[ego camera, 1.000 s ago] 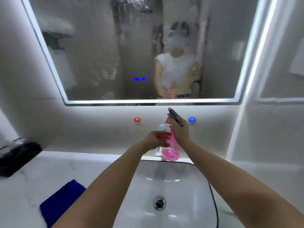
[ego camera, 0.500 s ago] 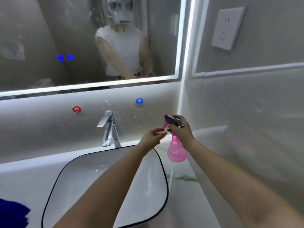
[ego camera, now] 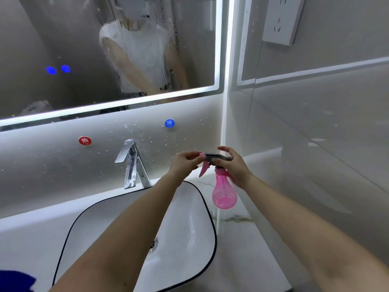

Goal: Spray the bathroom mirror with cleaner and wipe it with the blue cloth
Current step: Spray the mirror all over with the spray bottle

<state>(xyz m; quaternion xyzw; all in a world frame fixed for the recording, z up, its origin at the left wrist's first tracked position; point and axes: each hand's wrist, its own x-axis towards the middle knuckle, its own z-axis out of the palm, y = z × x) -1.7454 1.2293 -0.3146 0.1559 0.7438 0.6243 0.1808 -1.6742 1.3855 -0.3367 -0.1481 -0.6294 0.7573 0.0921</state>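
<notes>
Scrap of blue cloth point(ego camera: 14, 280) is seen at the bottom-left edge, mostly cut off, on the tabletop point(ego camera: 242, 260) and well apart from both hands. Past the sink point(ego camera: 193, 218), the pink spray bottle point(ego camera: 224, 194) is held up in the air over the tabletop, just right of the sink's far corner. Its neck is gripped by the right hand point(ego camera: 233, 168), fingers curled round it under the grey head. The nozzle tip is pinched by the left hand point(ego camera: 184, 164). Part of the head is hidden by fingers, tbh. Further back the faucet point(ego camera: 132, 163) is seen, then the mirror point(ego camera: 63, 39), so streaked and wet that the reflection can hardly be made out.
</notes>
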